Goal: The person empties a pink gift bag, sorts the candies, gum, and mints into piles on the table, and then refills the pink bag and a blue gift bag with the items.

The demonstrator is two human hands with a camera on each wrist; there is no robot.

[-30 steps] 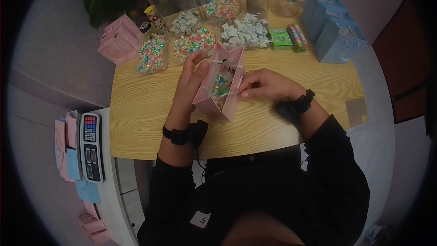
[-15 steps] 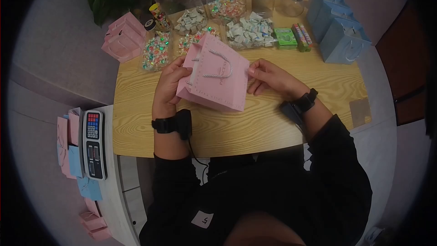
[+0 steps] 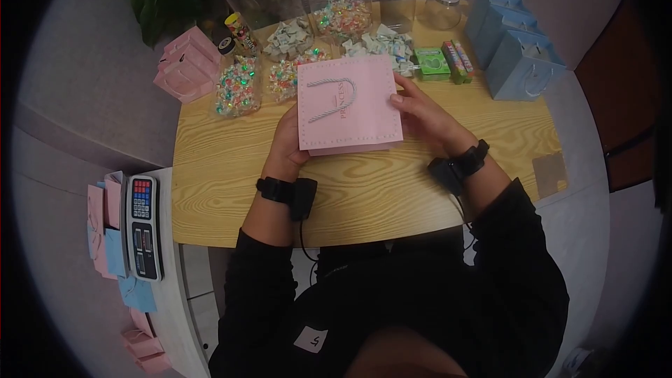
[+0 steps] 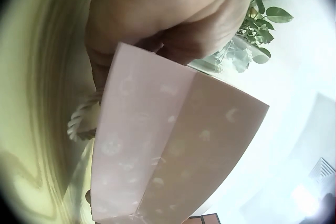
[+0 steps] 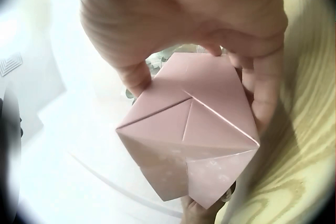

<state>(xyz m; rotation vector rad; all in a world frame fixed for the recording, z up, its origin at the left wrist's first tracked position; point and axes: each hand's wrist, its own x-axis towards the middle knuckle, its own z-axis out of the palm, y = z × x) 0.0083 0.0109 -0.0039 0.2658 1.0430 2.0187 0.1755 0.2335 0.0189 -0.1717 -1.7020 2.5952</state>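
Note:
A pink paper gift bag lies tipped on its side between my hands, its front with the word PRINCESS turned up and its white rope handle to the left. At the bag's mouth end my left hand holds it, fingers mostly hidden behind the paper; the left wrist view shows them tucked at the rim of the bag. My right hand grips the base end, thumb on the front face and fingers underneath. The folded base of the bag faces the right wrist camera. The bag's contents are hidden.
Behind the bag stand trays of wrapped candies and white packets. Another pink bag is at back left, blue bags at back right. A green box lies near candy sticks. A scale sits left of the table.
The pink bag has turned from upright, with candies visible inside, onto its side with its front face up. My right hand has moved from the bag's side to its base end.

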